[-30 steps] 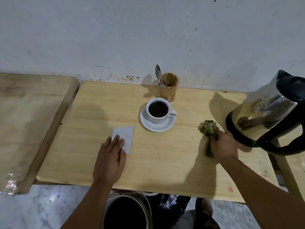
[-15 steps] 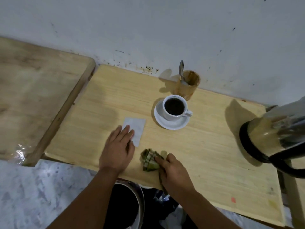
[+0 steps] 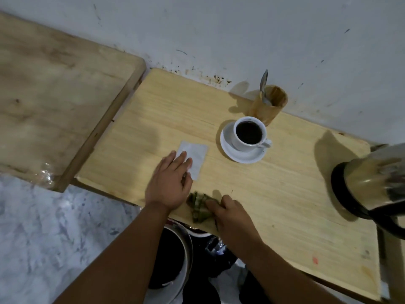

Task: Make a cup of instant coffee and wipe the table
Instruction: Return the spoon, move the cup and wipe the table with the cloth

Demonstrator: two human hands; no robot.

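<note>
A white cup of black coffee (image 3: pixel 249 133) stands on a white saucer (image 3: pixel 243 156) in the middle of the light wooden table (image 3: pixel 285 194). My right hand (image 3: pixel 232 216) presses a crumpled green cloth (image 3: pixel 198 206) against the table's front edge. My left hand (image 3: pixel 169 183) lies flat, fingers spread, its fingertips on a white paper sachet (image 3: pixel 195 159). Behind the cup a brown jar (image 3: pixel 270 104) holds a metal spoon (image 3: pixel 263 84).
A steel kettle (image 3: pixel 372 183) with a black base stands at the table's right edge. A second, worn wooden table (image 3: pixel 54 95) adjoins on the left. Under the front edge sits a round metal bin (image 3: pixel 175 260). A stained white wall runs behind.
My right hand has swept the green cloth from beside the kettle leftward to the front edge, next to my left hand. The left hand has stayed on the sachet. The view has tilted.
</note>
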